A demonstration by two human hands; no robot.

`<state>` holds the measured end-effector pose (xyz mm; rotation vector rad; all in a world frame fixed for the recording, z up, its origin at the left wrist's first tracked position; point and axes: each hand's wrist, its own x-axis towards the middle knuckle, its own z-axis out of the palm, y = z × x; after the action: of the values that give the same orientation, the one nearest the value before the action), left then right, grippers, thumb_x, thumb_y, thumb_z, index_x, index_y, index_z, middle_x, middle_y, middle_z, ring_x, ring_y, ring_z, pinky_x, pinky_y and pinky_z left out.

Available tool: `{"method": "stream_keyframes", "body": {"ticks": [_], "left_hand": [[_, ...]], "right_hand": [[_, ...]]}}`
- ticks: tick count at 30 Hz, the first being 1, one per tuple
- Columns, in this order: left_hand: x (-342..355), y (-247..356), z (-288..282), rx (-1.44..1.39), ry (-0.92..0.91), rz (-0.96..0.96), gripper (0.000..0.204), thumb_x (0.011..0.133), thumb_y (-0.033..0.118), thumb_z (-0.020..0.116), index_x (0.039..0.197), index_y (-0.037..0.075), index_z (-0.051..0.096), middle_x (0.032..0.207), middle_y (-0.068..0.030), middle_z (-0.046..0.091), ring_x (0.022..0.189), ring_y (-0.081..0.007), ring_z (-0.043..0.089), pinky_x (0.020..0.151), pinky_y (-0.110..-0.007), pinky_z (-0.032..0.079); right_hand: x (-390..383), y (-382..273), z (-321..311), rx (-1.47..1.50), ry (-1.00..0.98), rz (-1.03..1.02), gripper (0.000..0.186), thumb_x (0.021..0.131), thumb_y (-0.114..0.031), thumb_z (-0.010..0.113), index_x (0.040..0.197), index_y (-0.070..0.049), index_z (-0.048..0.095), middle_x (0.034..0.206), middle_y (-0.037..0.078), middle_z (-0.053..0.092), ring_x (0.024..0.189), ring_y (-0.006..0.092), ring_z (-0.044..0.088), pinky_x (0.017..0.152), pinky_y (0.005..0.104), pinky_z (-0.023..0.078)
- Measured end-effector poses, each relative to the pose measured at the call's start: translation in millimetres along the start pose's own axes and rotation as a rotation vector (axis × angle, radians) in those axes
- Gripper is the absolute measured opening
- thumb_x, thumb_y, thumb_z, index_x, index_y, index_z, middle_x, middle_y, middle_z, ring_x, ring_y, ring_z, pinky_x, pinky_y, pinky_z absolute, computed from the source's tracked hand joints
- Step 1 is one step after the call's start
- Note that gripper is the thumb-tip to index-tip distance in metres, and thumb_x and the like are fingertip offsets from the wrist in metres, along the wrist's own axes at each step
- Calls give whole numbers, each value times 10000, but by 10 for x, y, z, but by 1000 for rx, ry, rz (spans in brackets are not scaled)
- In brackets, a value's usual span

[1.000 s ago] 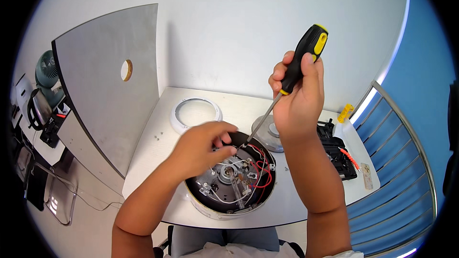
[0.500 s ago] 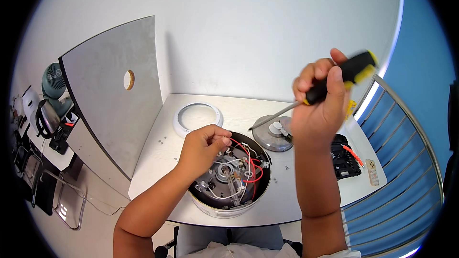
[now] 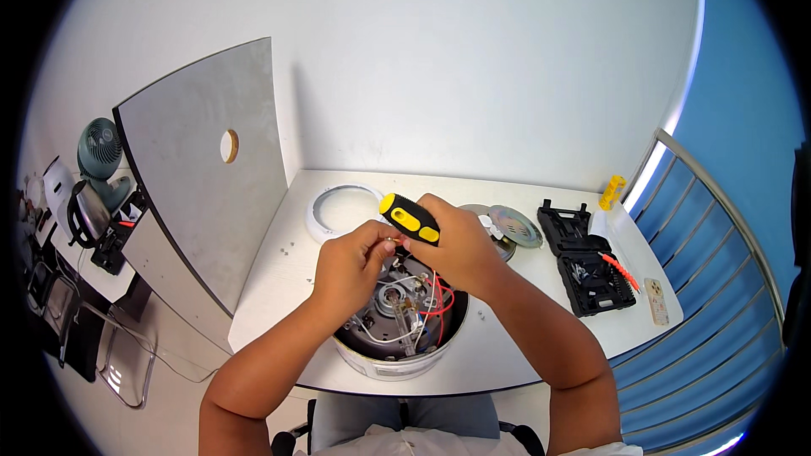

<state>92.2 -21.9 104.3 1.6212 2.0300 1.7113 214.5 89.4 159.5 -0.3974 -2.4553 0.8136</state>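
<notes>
Screwdriver (image 3: 409,218), black and yellow, sits in the right hand (image 3: 456,247), fist closed round its handle, tip hidden behind the fingers. The left hand (image 3: 351,266) pinches something too small to identify against it. Both work over the opened round appliance (image 3: 401,321) at six o'clock on the white table (image 3: 541,346). Its wiring lies exposed; a white ring (image 3: 325,211) at eleven o'clock and metal discs (image 3: 514,226) at one o'clock lie removed, so disassembly looks well along.
</notes>
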Motion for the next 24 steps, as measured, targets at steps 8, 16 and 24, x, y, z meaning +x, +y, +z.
{"method": "stream_keyframes", "body": {"ticks": [8,16,24], "left_hand": [[-12,-24,-29,46,18,71,96,796,96,657,882,52,646,816,-76,664,705,-195,637,608,-277,480],[19,-7,-71,117,61,269,109,753,70,692,845,38,643,842,-67,644,749,-177,610,639,-268,471],[45,-40,-85,-287,44,55,83,799,50,657,876,21,651,835,-35,601,733,-108,558,680,-231,442]], "right_hand": [[-42,63,83,110,38,51,268,752,-156,673,931,-13,535,748,122,611,669,214,584,633,322,450],[-48,3,48,111,-43,62,296,741,-133,651,955,-1,496,802,189,618,762,342,612,678,380,461],[-64,61,98,148,-16,62,333,734,-126,657,1001,2,504,829,184,616,771,321,610,695,365,461]]}}
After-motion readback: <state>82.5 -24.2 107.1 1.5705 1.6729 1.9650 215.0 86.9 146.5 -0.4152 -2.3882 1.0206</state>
